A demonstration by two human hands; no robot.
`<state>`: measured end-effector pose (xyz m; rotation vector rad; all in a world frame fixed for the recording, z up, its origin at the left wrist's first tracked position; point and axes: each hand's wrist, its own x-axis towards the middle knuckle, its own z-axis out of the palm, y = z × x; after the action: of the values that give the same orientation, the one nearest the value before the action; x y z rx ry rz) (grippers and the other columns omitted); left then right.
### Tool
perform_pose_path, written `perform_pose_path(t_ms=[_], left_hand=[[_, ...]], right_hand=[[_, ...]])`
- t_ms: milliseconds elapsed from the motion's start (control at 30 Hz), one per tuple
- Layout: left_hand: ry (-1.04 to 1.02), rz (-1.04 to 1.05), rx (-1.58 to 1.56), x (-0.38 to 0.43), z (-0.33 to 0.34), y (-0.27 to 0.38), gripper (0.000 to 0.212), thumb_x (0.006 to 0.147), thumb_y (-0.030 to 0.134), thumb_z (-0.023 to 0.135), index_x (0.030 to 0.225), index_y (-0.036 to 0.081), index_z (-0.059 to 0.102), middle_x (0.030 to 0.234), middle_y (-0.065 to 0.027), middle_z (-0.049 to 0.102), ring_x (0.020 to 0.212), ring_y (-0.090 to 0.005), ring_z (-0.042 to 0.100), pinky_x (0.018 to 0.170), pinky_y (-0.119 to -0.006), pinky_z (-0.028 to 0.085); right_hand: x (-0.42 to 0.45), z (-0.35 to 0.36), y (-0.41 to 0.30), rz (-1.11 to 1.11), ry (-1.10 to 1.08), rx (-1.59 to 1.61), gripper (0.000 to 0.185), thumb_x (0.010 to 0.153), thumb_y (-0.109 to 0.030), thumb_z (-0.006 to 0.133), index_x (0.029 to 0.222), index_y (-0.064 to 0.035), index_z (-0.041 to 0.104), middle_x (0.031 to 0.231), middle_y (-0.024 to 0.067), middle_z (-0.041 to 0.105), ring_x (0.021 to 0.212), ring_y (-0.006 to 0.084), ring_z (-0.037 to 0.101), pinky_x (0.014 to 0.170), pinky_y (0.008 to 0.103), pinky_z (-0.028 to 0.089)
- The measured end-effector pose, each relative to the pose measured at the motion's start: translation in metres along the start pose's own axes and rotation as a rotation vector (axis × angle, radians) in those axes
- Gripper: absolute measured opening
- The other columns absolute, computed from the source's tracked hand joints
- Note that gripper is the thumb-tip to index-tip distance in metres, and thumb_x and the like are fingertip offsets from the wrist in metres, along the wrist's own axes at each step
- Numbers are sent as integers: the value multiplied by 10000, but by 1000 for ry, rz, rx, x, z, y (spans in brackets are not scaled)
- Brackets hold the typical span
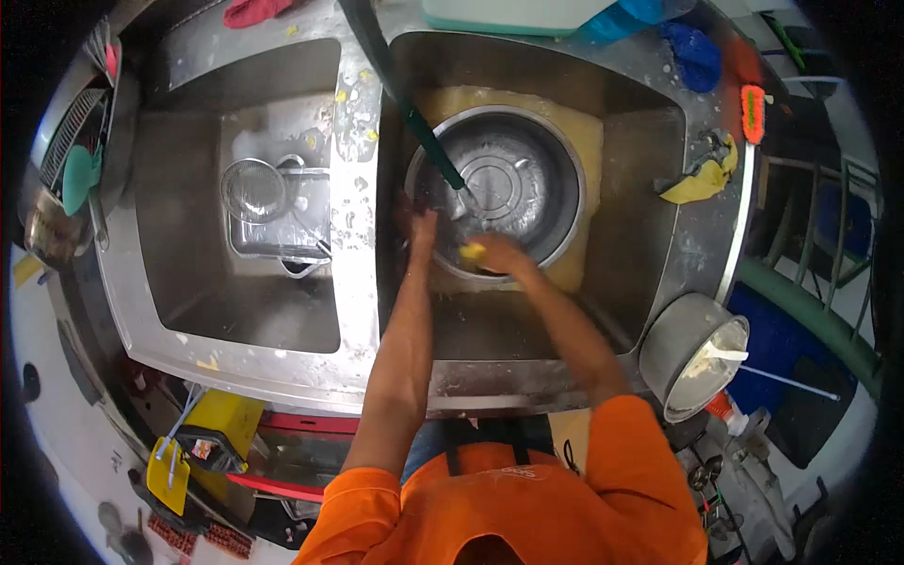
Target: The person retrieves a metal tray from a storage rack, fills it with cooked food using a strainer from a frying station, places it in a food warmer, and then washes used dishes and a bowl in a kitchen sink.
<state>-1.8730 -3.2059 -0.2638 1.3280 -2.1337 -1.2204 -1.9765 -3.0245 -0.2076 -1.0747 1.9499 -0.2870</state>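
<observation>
A round metal bowl [558, 233] stands on a yellowish board [590, 159] in the right sink basin. The end of a green hose [431, 145] hangs over the bowl, with a little water at its tip. My left hand [421, 222], blurred, is at the bowl's left rim; its fingers are too unclear to tell whether they grip it. My right hand [494, 254] holds a small yellow sponge [472, 251] at the near inner side of the bowl.
A steel divider [357, 282] separates the basins. The left basin holds a mesh strainer [253, 191] and a clear rectangular container [275, 244]. A large pot [664, 353] sits at the right front corner. A yellow and grey cloth [699, 180] and an orange-headed brush [753, 116] lie on the right edge.
</observation>
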Motion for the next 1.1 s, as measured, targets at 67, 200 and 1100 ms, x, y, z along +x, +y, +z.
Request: perform_pose_path(t_ms=[67, 200, 1100], left_hand=[[-61, -121, 19, -5, -37, 25, 765, 690, 142, 688, 1348, -58, 352, 1255, -312, 493, 1125, -380, 543, 961, -406, 437], [22, 183, 382, -3, -42, 172, 815, 719, 272, 728, 1371, -20, 337, 1356, -279, 419, 1206, -423, 471, 959, -431, 433], [-223, -755, -297, -32, -99, 207, 475, 949, 424, 521, 885, -39, 606, 795, -47, 592, 712, -126, 506, 629, -289, 433]], right_hand=[[-29, -70, -12, 175, -267, -105, 331, 760, -280, 646, 1067, -155, 638, 1006, 150, 650, 901, 377, 610, 806, 453, 478], [-107, -154, 22, 357, 844, 427, 233, 831, -216, 558, 1004, -73, 619, 834, 93, 627, 749, 223, 610, 657, 358, 472], [-126, -195, -157, -162, 726, 63, 320, 851, -207, 599, 1156, -116, 625, 1246, 156, 513, 1108, 345, 480, 971, 432, 362]])
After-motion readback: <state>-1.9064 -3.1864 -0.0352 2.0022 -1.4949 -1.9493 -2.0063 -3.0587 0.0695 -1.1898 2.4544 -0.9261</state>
